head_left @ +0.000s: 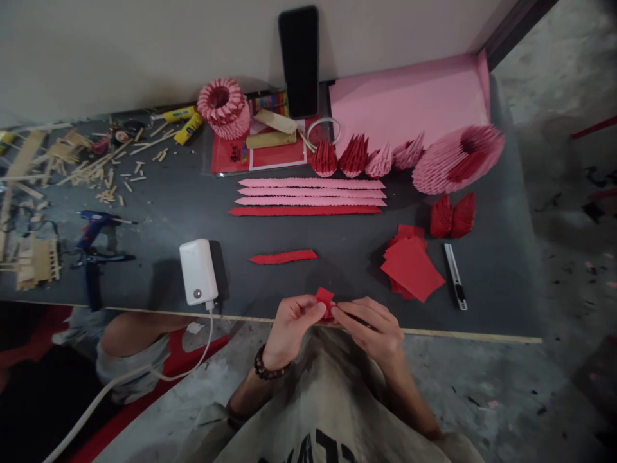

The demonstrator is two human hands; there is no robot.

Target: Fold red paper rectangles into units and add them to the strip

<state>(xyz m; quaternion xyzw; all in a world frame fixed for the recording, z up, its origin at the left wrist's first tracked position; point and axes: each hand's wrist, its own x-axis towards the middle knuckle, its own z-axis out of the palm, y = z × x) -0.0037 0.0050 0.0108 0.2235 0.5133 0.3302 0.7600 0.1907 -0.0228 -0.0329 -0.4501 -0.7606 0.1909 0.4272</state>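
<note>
By the tabletop [347, 254], the left hand [294, 321] and right hand [375, 326] are pinching red paper [324, 295], ideally keeping its edges aligned.

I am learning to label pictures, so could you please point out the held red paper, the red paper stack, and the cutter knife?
Held red paper [324, 296], head view: its upper flap.
Red paper stack [414, 265], head view: its top sheet.
Cutter knife [456, 276], head view: the middle of its body.

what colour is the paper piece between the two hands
The paper piece is red; it shows best in the head view.
</note>
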